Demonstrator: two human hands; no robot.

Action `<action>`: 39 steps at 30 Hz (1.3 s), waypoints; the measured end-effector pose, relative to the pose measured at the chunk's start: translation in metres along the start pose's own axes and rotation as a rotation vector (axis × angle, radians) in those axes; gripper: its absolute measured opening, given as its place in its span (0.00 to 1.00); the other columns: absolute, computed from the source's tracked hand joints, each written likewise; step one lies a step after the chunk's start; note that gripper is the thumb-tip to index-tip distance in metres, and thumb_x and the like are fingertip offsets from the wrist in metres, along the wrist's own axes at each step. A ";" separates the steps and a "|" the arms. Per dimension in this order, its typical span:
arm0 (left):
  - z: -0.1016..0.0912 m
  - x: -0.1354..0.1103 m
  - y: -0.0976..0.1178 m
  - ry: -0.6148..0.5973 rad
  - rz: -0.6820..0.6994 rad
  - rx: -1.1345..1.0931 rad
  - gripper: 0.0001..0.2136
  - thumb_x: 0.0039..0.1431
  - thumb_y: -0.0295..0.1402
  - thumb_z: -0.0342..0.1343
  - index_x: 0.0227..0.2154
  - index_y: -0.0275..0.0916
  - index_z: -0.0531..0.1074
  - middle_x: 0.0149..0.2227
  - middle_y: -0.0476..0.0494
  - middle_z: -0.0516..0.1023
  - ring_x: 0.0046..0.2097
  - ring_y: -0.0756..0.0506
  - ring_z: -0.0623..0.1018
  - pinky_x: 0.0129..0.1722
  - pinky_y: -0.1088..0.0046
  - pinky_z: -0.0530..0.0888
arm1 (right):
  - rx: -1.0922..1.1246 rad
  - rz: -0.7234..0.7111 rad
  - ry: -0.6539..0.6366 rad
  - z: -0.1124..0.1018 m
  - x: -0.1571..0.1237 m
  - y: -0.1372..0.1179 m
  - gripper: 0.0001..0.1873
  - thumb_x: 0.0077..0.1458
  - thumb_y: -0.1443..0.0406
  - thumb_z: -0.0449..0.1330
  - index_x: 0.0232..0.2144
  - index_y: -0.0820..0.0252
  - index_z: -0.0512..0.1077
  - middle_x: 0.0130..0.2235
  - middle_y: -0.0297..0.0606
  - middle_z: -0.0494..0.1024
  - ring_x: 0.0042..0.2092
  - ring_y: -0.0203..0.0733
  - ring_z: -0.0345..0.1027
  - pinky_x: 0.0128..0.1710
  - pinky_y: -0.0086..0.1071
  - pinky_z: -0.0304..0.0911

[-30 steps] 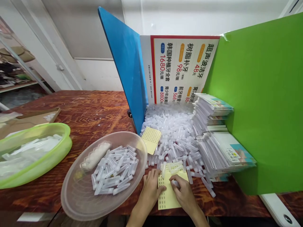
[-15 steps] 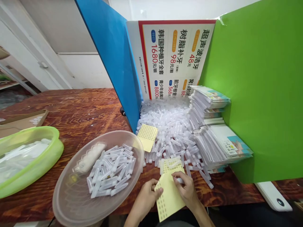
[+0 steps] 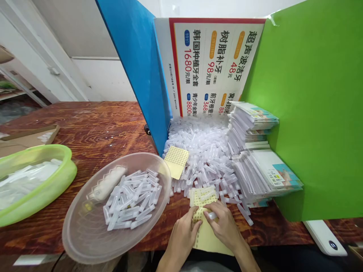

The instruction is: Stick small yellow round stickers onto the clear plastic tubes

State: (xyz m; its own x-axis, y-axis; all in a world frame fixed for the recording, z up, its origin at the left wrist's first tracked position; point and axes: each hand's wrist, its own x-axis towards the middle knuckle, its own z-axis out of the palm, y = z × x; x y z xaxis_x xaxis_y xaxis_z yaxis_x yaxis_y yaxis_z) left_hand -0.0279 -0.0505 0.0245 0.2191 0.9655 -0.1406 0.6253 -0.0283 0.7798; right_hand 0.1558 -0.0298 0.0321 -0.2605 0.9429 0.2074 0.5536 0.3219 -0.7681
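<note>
Overhanging the table edge [image 3: 159,243], yellow sheet [image 3: 208,240] apart from bowl [image 3: 85,236].

Left hand [image 3: 183,232] and right hand [image 3: 224,223] are working over a yellow sheet [image 3: 210,240]
The left is touching it, the right is gripping a tube [image 3: 212,215]; more tubes [image 3: 207,193] are lying on the sheet's far end, a heap [image 3: 202,147] is spreading behind, a bowl [image 3: 82,238] of tubes is sitting at left
</note>
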 end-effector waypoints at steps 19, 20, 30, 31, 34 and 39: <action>0.012 0.003 -0.011 0.110 0.165 -0.069 0.14 0.66 0.31 0.50 0.48 0.44 0.77 0.44 0.41 0.76 0.46 0.43 0.79 0.46 0.68 0.78 | 0.412 0.226 -0.106 0.014 -0.006 0.017 0.05 0.61 0.64 0.57 0.35 0.58 0.71 0.34 0.36 0.76 0.39 0.44 0.71 0.38 0.33 0.62; 0.013 0.003 -0.012 0.134 0.172 -0.067 0.14 0.66 0.31 0.50 0.49 0.44 0.77 0.46 0.40 0.76 0.46 0.42 0.79 0.46 0.67 0.78 | 0.442 0.237 -0.101 0.013 -0.005 0.017 0.05 0.61 0.63 0.58 0.35 0.58 0.71 0.35 0.36 0.76 0.39 0.44 0.71 0.39 0.33 0.62; 0.024 0.001 -0.007 0.324 0.255 -0.135 0.09 0.66 0.37 0.54 0.36 0.42 0.78 0.43 0.40 0.76 0.45 0.42 0.80 0.40 0.70 0.80 | 0.518 0.263 -0.053 0.015 -0.008 0.022 0.06 0.60 0.61 0.61 0.33 0.58 0.71 0.34 0.35 0.74 0.37 0.42 0.69 0.38 0.32 0.61; 0.024 0.002 -0.007 0.329 0.249 -0.138 0.09 0.66 0.37 0.55 0.37 0.42 0.78 0.42 0.40 0.77 0.45 0.42 0.80 0.40 0.70 0.80 | 0.516 0.259 -0.053 0.016 -0.009 0.023 0.06 0.60 0.62 0.61 0.33 0.58 0.71 0.33 0.35 0.74 0.36 0.42 0.69 0.37 0.32 0.61; 0.024 0.003 -0.008 0.336 0.222 -0.164 0.08 0.64 0.36 0.57 0.35 0.42 0.79 0.41 0.41 0.77 0.43 0.42 0.80 0.40 0.71 0.79 | 0.499 0.238 -0.061 0.017 -0.009 0.024 0.05 0.60 0.63 0.60 0.33 0.58 0.72 0.33 0.35 0.74 0.35 0.41 0.68 0.35 0.31 0.60; 0.022 0.003 -0.003 0.284 0.156 -0.266 0.06 0.62 0.33 0.58 0.32 0.41 0.79 0.37 0.43 0.77 0.40 0.44 0.80 0.37 0.73 0.77 | 0.451 0.191 -0.061 0.016 -0.009 0.021 0.06 0.61 0.64 0.59 0.32 0.58 0.73 0.31 0.34 0.74 0.33 0.40 0.67 0.33 0.30 0.58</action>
State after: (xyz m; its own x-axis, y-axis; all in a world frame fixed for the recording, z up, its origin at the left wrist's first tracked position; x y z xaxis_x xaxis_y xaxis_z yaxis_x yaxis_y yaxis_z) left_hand -0.0129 -0.0529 0.0086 0.0574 0.9889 0.1367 0.3773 -0.1483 0.9141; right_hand 0.1568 -0.0326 0.0043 -0.2412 0.9704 0.0113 0.2020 0.0616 -0.9774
